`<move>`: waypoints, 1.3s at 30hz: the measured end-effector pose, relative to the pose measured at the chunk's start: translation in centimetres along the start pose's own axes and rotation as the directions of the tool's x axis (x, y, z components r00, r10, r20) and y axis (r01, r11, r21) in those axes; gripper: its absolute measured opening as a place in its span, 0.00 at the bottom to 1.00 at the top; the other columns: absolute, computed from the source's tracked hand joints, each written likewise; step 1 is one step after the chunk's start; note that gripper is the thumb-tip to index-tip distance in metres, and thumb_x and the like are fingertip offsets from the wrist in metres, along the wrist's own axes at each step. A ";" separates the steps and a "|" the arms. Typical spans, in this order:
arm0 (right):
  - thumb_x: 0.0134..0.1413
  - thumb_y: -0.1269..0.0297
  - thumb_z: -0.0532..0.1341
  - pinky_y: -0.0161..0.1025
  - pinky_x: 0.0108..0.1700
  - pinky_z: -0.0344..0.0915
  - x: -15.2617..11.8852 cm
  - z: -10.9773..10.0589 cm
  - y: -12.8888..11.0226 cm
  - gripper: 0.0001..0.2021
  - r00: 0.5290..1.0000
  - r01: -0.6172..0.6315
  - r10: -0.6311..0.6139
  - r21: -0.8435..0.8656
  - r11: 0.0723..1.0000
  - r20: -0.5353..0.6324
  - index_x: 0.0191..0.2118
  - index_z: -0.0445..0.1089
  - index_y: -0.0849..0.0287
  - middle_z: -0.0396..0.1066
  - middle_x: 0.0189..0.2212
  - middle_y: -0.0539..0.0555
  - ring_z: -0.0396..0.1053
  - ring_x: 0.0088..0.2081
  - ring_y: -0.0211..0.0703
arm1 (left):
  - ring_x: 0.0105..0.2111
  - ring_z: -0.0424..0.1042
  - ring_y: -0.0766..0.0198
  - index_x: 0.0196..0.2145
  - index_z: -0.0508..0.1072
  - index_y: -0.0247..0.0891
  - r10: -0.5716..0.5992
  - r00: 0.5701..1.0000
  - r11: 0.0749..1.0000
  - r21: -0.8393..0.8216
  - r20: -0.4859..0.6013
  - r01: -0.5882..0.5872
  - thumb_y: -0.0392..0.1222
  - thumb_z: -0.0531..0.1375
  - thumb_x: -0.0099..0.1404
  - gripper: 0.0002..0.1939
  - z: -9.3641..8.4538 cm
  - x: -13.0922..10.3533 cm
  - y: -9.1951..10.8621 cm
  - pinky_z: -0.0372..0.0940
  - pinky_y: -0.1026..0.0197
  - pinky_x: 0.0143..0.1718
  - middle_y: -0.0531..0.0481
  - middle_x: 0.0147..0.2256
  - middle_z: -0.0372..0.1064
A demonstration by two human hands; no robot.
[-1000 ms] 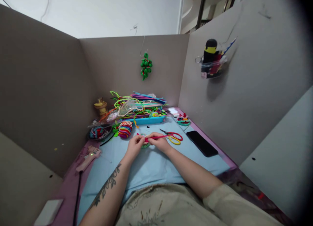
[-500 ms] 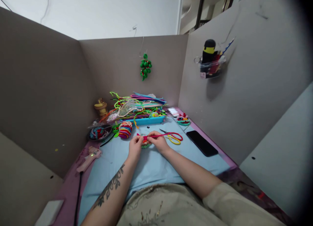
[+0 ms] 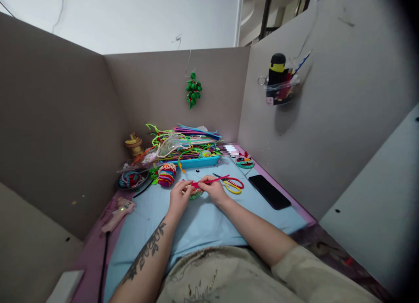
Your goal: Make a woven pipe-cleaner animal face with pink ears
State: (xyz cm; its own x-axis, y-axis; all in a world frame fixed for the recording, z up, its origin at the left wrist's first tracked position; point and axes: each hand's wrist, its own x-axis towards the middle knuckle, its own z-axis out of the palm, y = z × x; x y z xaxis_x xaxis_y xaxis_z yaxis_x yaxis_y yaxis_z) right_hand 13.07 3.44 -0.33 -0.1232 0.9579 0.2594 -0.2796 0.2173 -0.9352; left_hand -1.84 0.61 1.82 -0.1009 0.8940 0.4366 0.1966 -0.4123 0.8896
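Both hands meet over the blue cloth at the middle of the table. My left hand pinches the left side of a red-pink pipe cleaner, which is bunched between my fingertips. On the other side, my right hand grips the same pipe cleaner, and its free end sticks out to the right above that hand. Under my fingers is a small round piece with a green fuzzy rim, partly hidden by them. Scissors with red and yellow handles lie just right of my right hand.
Behind stands a blue tray heaped with colourful pipe cleaners. A striped fuzzy ball and a dark bowl are left of it. A pink glue gun lies at left, a black phone at right. Grey panels enclose the table.
My left fingers have shifted over the bunched part of the pipe cleaner. Its free end now tilts up and ends just above the scissors' handles. The view has moved slightly.
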 end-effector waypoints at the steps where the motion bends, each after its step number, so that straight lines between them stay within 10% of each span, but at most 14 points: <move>1: 0.39 0.64 0.65 0.33 0.26 0.63 -0.1 0.0 -0.2 0.08 1.000 0.013 -0.013 -0.028 1.000 0.006 0.26 0.67 0.61 0.70 0.17 0.48 0.67 0.21 0.36 | 0.29 0.66 0.65 0.29 0.78 0.39 -0.004 1.000 0.999 0.036 0.018 0.003 0.38 0.63 0.50 0.06 0.0 0.0 -0.2 0.60 0.67 0.29 0.47 0.31 0.70; 9: 0.41 0.61 0.64 0.33 0.26 0.63 0.2 -0.7 -0.1 0.08 0.995 -0.020 0.020 -0.003 1.000 0.098 0.27 0.69 0.61 0.69 0.18 0.48 0.66 0.21 0.36 | 0.24 0.65 0.65 0.22 0.72 0.34 -0.194 0.962 0.979 -0.027 0.194 0.203 0.47 0.61 0.54 0.12 0.3 0.1 -1.1 0.58 0.65 0.28 0.50 0.22 0.70; 16: 0.38 0.65 0.66 0.32 0.29 0.63 0.2 -0.6 0.3 0.10 0.994 0.010 -0.011 0.010 1.000 0.106 0.31 0.71 0.60 0.70 0.22 0.48 0.66 0.24 0.35 | 0.19 0.59 0.70 0.20 0.69 0.34 -0.296 0.945 0.923 -0.215 0.137 0.320 0.49 0.63 0.50 0.15 0.7 -0.2 -0.4 0.52 0.68 0.20 0.53 0.18 0.65; 29: 0.39 0.64 0.65 0.32 0.25 0.60 0.4 -0.8 0.2 0.08 0.981 -0.014 0.025 -0.056 0.998 0.194 0.28 0.71 0.62 0.67 0.17 0.47 0.63 0.20 0.34 | 0.20 0.55 0.70 0.22 0.70 0.34 -0.176 0.950 0.976 -0.078 0.260 0.202 0.49 0.60 0.54 0.15 0.7 -0.2 -0.6 0.49 0.68 0.21 0.55 0.18 0.59; 39: 0.44 0.62 0.64 0.38 0.40 0.64 0.5 -1.1 0.5 0.08 0.962 0.218 -0.173 -0.211 0.953 0.212 0.30 0.75 0.60 0.71 0.29 0.52 0.68 0.34 0.40 | 0.14 0.49 0.73 0.20 0.66 0.35 -0.251 0.913 0.952 -0.085 0.323 0.292 0.53 0.58 0.56 0.17 0.7 -0.5 -0.8 0.42 0.67 0.17 0.58 0.14 0.54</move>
State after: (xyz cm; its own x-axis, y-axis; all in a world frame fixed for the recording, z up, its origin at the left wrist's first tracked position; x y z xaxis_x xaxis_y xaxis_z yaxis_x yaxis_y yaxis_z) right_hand 13.89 4.24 -0.90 -0.2719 0.8440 0.4623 -0.0921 0.4554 -0.8855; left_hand -1.24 0.59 0.77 0.1732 0.9760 0.1317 0.0744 -0.1463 0.9864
